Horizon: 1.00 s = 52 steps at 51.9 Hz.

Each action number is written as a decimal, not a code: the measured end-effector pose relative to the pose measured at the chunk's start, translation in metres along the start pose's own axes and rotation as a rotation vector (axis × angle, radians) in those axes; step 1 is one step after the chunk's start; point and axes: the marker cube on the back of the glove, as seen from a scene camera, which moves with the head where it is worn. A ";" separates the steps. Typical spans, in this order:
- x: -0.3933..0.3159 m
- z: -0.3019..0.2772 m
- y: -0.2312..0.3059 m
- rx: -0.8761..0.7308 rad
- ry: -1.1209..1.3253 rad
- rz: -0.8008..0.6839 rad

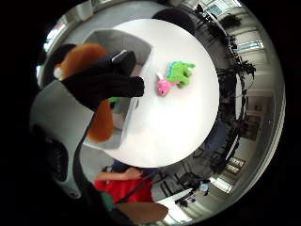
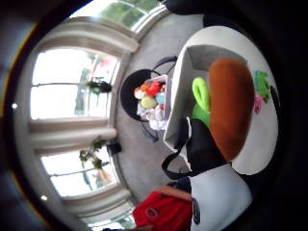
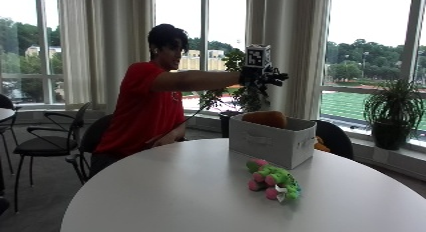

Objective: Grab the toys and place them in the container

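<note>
One toy (image 3: 273,180) is left on the table (image 3: 166,192). It is green and pink, and it lies just in front of the bin (image 3: 269,139), on the side far from the person. An orange toy (image 3: 266,118) is already seen in the bin, poking up over the rim. Something green (image 2: 201,94) is tucked in beside it.

The gloved hand (image 3: 266,76) is held up high over the bin. Nothing is held in it. The fingers (image 1: 106,84) are seen a little bent and relaxed, not closed on anything.

The green toy looks like a plush one. It is likely to be soft and light, and it should squash a bit when squeezed. It is not likely to break or slip. It can best be taken around its fat middle, where the most stuffing is, not by a thin leg or tail.

From the hand, the green toy is well below and out past the bin. It is well apart from the hand, so a reach down over the bin would be needed.
</note>
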 end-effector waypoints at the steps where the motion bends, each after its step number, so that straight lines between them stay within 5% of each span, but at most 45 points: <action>1: -0.022 0.006 0.005 0.000 -0.025 0.038; 8: -0.055 0.019 0.020 -0.007 -0.005 0.036; 23: 0.085 0.015 0.019 0.150 0.134 0.181; 52: 0.229 0.105 -0.021 0.019 0.220 0.394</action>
